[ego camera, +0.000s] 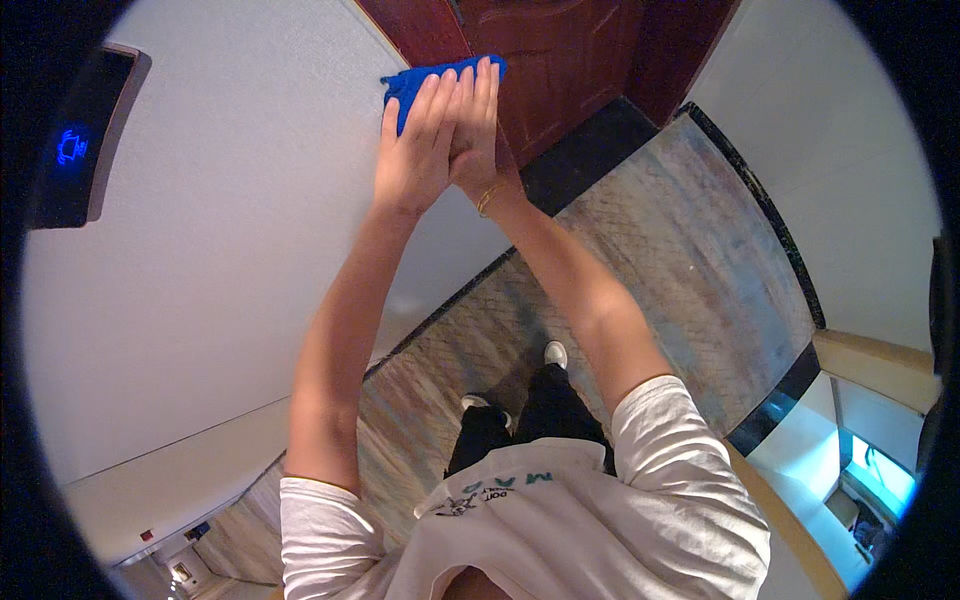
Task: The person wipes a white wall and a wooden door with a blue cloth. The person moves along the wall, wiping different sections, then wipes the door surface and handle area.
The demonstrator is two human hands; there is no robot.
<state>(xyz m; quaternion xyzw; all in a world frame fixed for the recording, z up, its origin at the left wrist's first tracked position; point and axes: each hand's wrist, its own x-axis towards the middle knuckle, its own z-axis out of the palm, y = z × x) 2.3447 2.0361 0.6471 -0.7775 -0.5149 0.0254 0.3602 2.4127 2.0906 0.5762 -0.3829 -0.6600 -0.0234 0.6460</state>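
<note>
Both of my hands lie side by side, raised in front of me, pressing a blue cloth at the edge where the pale wall meets a dark red door frame. My left hand is flat with its fingers stretched over the blue cloth. My right hand, with a gold-coloured bracelet at the wrist, rests against it, fingertips on the cloth's right part. The palms and the cloth's underside are hidden.
A black panel with a lit blue symbol is mounted on the wall at left. The dark red panelled door stands beyond my hands. Patterned carpet with a black border covers the floor. At lower right, a doorway opens onto a lit room with a window.
</note>
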